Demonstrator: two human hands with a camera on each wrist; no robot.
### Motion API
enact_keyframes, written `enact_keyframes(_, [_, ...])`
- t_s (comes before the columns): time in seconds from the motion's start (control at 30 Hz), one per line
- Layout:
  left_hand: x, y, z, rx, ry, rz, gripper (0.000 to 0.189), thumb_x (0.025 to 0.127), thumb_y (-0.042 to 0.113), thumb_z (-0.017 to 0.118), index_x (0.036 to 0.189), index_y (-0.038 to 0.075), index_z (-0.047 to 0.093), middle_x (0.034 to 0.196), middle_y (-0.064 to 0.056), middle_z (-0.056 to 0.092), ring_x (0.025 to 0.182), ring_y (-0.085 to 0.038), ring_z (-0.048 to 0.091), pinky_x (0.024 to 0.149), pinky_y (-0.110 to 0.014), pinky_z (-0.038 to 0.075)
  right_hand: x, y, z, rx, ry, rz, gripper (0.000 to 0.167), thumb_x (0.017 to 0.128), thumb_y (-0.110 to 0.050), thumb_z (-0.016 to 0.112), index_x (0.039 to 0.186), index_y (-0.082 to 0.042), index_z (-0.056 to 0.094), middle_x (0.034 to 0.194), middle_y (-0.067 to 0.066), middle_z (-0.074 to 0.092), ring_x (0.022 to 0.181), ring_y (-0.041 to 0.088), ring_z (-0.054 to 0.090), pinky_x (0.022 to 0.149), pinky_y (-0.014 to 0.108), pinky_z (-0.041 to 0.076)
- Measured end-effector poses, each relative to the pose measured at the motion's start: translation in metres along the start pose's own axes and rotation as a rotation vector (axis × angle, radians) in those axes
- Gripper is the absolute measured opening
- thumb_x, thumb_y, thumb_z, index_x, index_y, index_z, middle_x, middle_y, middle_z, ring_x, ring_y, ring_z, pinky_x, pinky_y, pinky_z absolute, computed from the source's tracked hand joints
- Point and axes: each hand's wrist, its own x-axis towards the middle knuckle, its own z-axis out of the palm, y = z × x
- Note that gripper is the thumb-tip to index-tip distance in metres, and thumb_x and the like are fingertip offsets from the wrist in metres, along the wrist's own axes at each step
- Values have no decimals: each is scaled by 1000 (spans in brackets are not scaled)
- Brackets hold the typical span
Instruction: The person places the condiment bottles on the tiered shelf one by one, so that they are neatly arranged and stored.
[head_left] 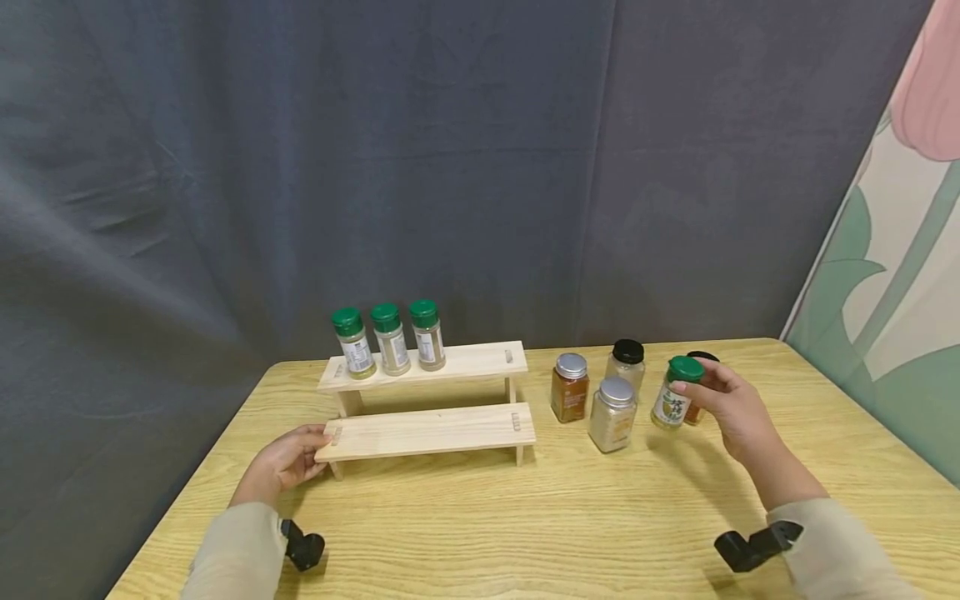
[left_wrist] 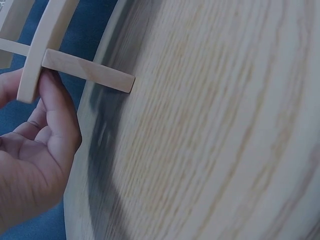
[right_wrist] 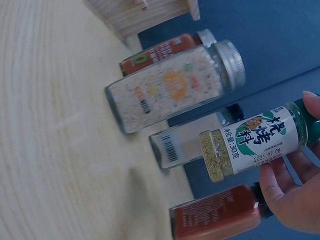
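Observation:
My right hand (head_left: 738, 412) grips a green-capped spice jar (head_left: 670, 406) by its cap; its white label and yellowish contents show in the right wrist view, where the jar (right_wrist: 250, 142) appears off the table. My left hand (head_left: 288, 458) pinches the left end of the lower board of a two-tier wooden rack (head_left: 427, 429), thumb above and fingers beneath. In the left wrist view the fingers (left_wrist: 57, 110) meet the board beside a short leg (left_wrist: 90, 71). Three green-capped jars (head_left: 393, 340) stand on the rack's upper tier, toward its left.
Right of the rack stand a silver-capped jar of red-brown spice (head_left: 570, 392), a silver-capped pale jar (head_left: 613, 417) and a black-capped pale jar (head_left: 626, 367). Another black-capped red jar (right_wrist: 215, 212) is partly behind my right hand. A dark curtain (head_left: 450, 167) hangs behind the table.

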Motion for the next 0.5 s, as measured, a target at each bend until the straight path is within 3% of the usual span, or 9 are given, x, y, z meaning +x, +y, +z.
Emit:
enact_keyframes(0.23, [2, -1, 1, 11, 16, 0, 23, 83, 5, 51, 104, 5, 42, 73, 0, 56, 64, -9, 54, 55, -21, 44, -3, -18, 0, -39, -4, -17, 23, 81, -10, 60, 100, -23, 55, 87, -12, 54, 84, 2, 48, 70, 12, 35])
enact_keyframes(0.5, [-1, 1, 1, 14, -3, 2, 26, 83, 5, 51, 106, 3, 40, 74, 0, 56, 64, -9, 54, 55, -21, 44, -2, -35, 10, 1, -33, -42, 26, 81, -8, 60, 103, -20, 55, 91, -9, 54, 85, 4, 48, 72, 13, 36])
